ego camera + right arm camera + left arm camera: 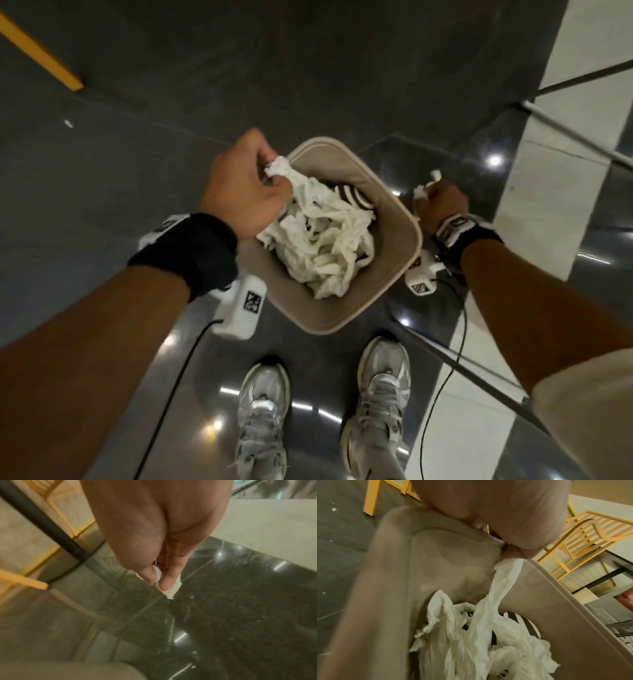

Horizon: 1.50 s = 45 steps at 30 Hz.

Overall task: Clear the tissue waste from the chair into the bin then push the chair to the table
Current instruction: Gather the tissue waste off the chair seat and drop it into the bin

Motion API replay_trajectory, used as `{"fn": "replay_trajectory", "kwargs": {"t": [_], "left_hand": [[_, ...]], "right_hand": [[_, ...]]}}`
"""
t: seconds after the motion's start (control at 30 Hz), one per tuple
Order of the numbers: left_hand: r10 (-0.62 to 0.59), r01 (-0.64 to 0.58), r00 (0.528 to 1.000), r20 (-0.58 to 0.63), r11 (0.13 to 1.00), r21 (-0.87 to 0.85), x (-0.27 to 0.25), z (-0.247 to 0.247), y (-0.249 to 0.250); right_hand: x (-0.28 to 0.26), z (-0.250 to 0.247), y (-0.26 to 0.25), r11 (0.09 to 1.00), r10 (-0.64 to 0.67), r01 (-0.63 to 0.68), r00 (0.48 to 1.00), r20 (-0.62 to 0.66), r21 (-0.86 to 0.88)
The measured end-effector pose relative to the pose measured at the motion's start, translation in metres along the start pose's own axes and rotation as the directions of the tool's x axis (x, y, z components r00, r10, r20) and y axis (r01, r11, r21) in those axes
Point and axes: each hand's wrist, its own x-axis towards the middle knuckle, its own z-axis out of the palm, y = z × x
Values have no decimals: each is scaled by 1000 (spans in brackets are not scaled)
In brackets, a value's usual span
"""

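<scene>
Dark glossy floor, beige bin of crumpled white tissue, left hand gripping it, right hand pinching a scrap

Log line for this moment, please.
left hand: pinches tissue wad over bin | right hand: grips tissue scrap beside bin | chair push: pending

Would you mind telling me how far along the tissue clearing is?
A tissue heap already lies in the bin. The left hand grips its trailing end; the right hand pinches a scrap beside the bin, over the floor. Dropping both and pushing the chair remain.
</scene>
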Motion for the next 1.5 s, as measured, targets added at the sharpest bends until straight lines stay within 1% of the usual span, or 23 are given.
{"fn": "replay_trajectory", "kwargs": {"t": [0.1,0.17,0.3,0.37,0.43,0.5,0.57,0.63,0.67,0.7,0.77,0.8,0.83,0.87,0.93,0.97,1.07,1.17,1.23,1.3,1.37,1.43,1.5], "left_hand": [[-80,77,995,62,996,45,-3,-10,13],[-115,110,988,100,993,51,-7,-17,19],[-127,116,982,139,990,85,-14,-25,21],[-136,123,983,127,987,105,-19,-26,19],[-112,100,989,100,988,121,-29,-27,16],[-34,27,998,44,987,156,-42,-27,12],[31,-27,999,-20,984,175,-56,-26,13],[39,-38,999,-7,994,106,-69,-21,19],[14,-18,997,73,998,63,-75,-18,25],[-19,11,978,208,999,39,-81,-14,30],[-101,60,862,497,993,99,-93,-9,38],[-131,46,829,543,985,167,-100,-9,44],[-148,34,836,529,975,220,-104,-13,50],[-161,52,861,483,972,230,-107,-21,62],[-164,98,890,426,980,173,-108,-44,91],[-147,92,889,434,985,147,-107,-55,109],[-54,-1,882,468,993,115,-107,-80,170],[61,-148,868,494,979,139,-115,-87,248],[156,-258,829,538,959,120,-131,-73,300],[254,-370,767,589,925,83,-157,-46,344],[388,-526,666,637,850,33,-187,-4,374],[453,-644,553,700,765,13,-218,43,400],[461,-692,493,738,721,13,-243,86,422]], "right_hand": [[-28,-45,-47,978,-52,66,996,-78,196],[-61,-87,-81,967,-94,119,988,-119,223],[-130,-145,-134,937,-275,277,961,-38,215],[-159,-145,-155,932,-323,302,943,78,201],[-175,-121,-165,940,-337,305,905,259,154],[-198,-96,-168,909,-356,415,812,463,-28],[-214,-71,-159,825,-337,527,748,572,-203],[-220,-57,-148,826,-308,523,733,607,-212],[-219,-54,-143,841,-320,507,748,582,-188],[-216,-52,-138,880,-326,455,789,521,-139],[-220,-60,-127,960,-261,278,872,414,19],[-226,-68,-122,971,-239,225,890,388,83],[-235,-78,-118,972,-230,196,899,373,127],[-244,-89,-114,972,-221,174,903,370,156],[-265,-115,-106,960,-229,154,911,343,234],[-273,-131,-98,948,-239,148,915,326,282],[-303,-185,-70,885,-230,85,935,271,458],[-346,-262,-47,788,-101,-16,983,155,615],[-363,-302,-14,764,1,-49,997,74,643],[-375,-329,30,778,76,-73,997,22,624],[-381,-345,83,815,132,-108,991,0,570],[-388,-361,131,806,211,-158,977,-27,570],[-396,-375,167,810,240,-178,970,-39,559]]}}
